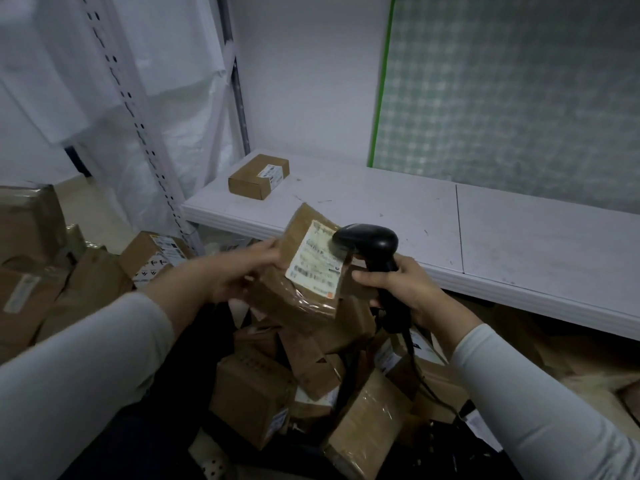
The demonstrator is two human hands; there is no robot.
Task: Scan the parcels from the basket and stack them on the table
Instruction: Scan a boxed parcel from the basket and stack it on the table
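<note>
Cardboard boxy parcel (pixel 313 268) gripped by left fingers (pixel 266 249), glossy black scanner (pixel 372 241) by right fingers (pixel 369 278).

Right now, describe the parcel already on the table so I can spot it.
Find the long white table against the wall. At its far left corner lies a flat brown cardboard box with a white label. It alone sits on the table; other parcels are heaped below.

The shipping label (pixel 317 261) on the held parcel (pixel 294 306) shows barcodes; its print is too blurred to read
</note>
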